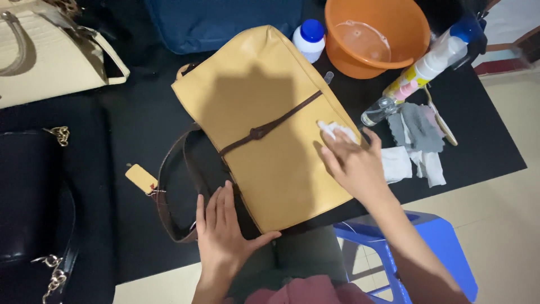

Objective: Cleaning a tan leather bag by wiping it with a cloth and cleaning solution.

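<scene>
Wiping the yellow leather bag [264, 124] is the work we have in hand, and we judge it to be somewhere in the middle: the bag lies flat on the black worktop [140, 112], our right hand [351, 163] presses a small white cloth [336, 130] against the panel near its right edge, and most of the face to the left of the brown strap [270, 126] remains to be gone over. We cannot tell from the surface alone which parts are already clean; no wet sheen or marks show.

Our right hand lies palm down, fingers spread and slightly curled over the bunched cloth, forearm coming in from the lower right. Our left hand [225, 231] is empty, flat and fairly wide, fingers together and thumb out, resting on the dark handle loop [174, 186] at the bag's lower left corner to steady it.

Beyond the bag stand an orange basin [382, 34], a white bottle with a blue cap [309, 38] and a spray bottle [422, 70] lying on its side, with grey and white rags [419, 141] just beside it. A cream bag [50, 50] and a black bag [28, 197] lie well apart on the left, untouched as far as we see. A blue stool [427, 247] stands below the worktop edge.
</scene>
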